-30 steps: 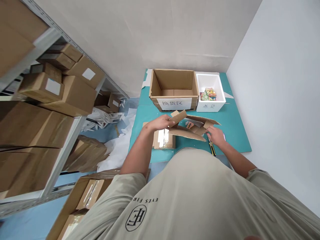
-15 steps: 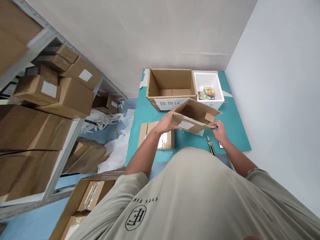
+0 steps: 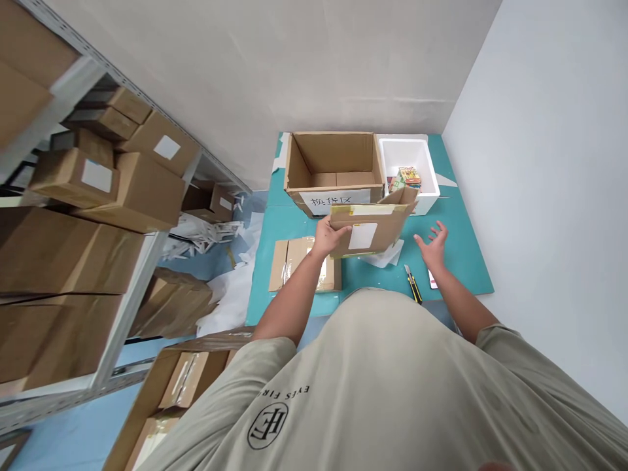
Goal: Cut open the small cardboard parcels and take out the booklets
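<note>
Above the green tabletop [image 3: 461,248], my left hand [image 3: 330,237] grips the left end of a cardboard box [image 3: 387,230] with a white label on its near side. The box is tilted, with its label side turned toward me and a flap standing up at the right. My right hand [image 3: 432,246] is off the box to the right, fingers spread, holding nothing. Below that hand lies a phone [image 3: 432,280], partly seen. A yellow and black utility knife [image 3: 413,285] lies beside it, blade out. Crumpled white sheet material [image 3: 385,256] shows under the box.
At the back stand a large open carton [image 3: 338,149] with a handwritten sign and a white foam box [image 3: 407,152] holding small colourful packs [image 3: 408,176]. A taped parcel [image 3: 279,265] lies left. Shelves of cartons [image 3: 147,163] and an open carton of parcels [image 3: 142,386] flank my left.
My right hand has let go of the box and moved away, opening. The box has turned upright in my left hand, its label side now facing me and its inside hidden.
</note>
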Demonstrator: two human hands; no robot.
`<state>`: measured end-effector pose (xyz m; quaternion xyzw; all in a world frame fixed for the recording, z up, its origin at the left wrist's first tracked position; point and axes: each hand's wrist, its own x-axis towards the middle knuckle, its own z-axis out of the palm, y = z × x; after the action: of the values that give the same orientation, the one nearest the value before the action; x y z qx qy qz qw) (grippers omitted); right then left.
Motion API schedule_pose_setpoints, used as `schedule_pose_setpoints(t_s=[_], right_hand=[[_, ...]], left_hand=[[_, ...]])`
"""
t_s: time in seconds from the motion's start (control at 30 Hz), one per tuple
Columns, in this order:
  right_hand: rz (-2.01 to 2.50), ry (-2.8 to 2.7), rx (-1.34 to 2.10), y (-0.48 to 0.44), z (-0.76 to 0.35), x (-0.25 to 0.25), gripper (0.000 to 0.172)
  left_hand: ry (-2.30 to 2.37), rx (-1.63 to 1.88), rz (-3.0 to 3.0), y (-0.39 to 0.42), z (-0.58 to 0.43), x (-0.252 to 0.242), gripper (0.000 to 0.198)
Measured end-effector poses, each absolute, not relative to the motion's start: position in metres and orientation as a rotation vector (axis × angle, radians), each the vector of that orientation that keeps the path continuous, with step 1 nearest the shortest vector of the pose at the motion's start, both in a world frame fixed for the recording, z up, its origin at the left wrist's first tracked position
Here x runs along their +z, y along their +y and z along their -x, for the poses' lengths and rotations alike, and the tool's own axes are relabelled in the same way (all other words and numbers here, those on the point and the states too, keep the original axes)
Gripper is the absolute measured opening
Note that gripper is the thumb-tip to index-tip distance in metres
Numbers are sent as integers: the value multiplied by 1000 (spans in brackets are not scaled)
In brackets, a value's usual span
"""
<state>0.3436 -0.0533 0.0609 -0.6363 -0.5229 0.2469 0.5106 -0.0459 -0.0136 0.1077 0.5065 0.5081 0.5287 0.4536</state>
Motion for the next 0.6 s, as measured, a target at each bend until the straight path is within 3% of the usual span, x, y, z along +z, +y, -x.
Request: schedule_pose_setpoints(t_s=[0.17, 0.27, 0.37, 0.5, 0.6], right_hand=[[1521, -1098, 1094, -40, -348, 42, 137], [1384, -1003, 1299, -33, -345, 31, 142], [1228, -976, 1493, -29, -344, 25, 124], [1266, -985, 1665, -34, -350, 21, 82], [1342, -954, 1700, -42, -356, 17, 69]], left_hand=[[1229, 1295, -1075, -11, 68, 127, 87], [1184, 1239, -1021, -13, 73, 133, 88], [1154, 1206, -969, -14, 73, 129, 89], [1175, 1224, -873, -9, 69, 113, 94], [1223, 1223, -799, -2, 68, 95, 96]])
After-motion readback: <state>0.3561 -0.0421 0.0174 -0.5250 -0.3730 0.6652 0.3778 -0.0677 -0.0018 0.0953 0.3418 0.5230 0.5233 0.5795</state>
